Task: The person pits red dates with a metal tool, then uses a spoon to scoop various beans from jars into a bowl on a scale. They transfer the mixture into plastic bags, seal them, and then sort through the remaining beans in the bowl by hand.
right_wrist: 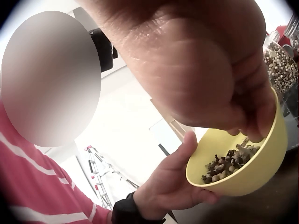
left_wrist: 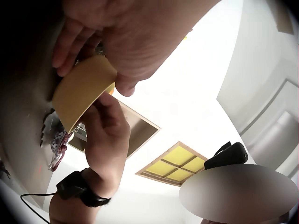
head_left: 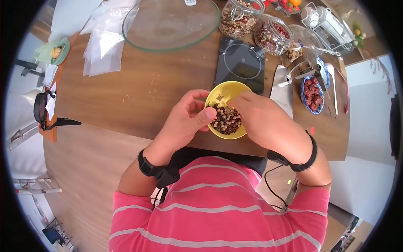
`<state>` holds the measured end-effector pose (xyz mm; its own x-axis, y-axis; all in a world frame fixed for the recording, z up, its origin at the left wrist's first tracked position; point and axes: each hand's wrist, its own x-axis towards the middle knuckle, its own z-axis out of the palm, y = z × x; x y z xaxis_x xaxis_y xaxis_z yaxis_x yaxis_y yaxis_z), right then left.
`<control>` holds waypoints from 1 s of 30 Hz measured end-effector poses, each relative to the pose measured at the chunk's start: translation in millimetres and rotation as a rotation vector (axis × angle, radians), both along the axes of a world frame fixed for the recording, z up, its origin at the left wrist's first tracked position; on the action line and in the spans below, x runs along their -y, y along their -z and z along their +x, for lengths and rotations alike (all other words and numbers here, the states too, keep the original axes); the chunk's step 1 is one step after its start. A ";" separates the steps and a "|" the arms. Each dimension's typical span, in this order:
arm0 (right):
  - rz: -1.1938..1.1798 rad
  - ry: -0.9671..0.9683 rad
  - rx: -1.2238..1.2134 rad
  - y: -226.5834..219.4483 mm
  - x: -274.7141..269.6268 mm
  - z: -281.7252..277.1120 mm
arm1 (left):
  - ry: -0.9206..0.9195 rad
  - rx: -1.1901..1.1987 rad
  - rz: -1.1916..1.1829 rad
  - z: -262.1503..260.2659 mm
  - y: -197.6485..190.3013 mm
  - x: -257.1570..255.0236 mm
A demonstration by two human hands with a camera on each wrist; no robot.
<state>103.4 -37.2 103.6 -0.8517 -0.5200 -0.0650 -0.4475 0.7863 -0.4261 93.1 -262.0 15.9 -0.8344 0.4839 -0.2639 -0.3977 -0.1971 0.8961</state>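
with my left hand (head_left: pixel 180 119) i'm gripping the yellow bowl (head_left: pixel 228 88) by its side near the front edge of the table (head_left: pixel 163 92), probably steadying it while my right hand (head_left: pixel 266 119) is resting its fingers inside, by the peppercorns (head_left: pixel 226 122); whether they're pinching any, i can't tell.

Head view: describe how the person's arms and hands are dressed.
The left sleeve and right sleeve are short and pink with thin pale stripes. The left hand and right hand are gloveless. A black left wristband and black right wristband each carry a dark, blocky module; a thin black cable appears to run from the right one.
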 end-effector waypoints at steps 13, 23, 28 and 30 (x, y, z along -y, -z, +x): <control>-0.319 0.160 0.656 41.0 8.1 -3.2 | 0.080 0.009 -0.208 4.9 12.0 -6.9; -1.212 0.483 1.261 60.3 -9.8 -8.0 | 0.007 -0.167 -0.396 4.5 4.9 -4.0; -0.873 0.495 1.028 48.4 -13.4 -3.5 | -0.003 -0.186 -0.442 6.5 2.5 -5.0; -0.735 0.431 0.914 49.5 -13.6 -1.0 | -0.034 -0.192 -0.436 7.0 3.8 -6.3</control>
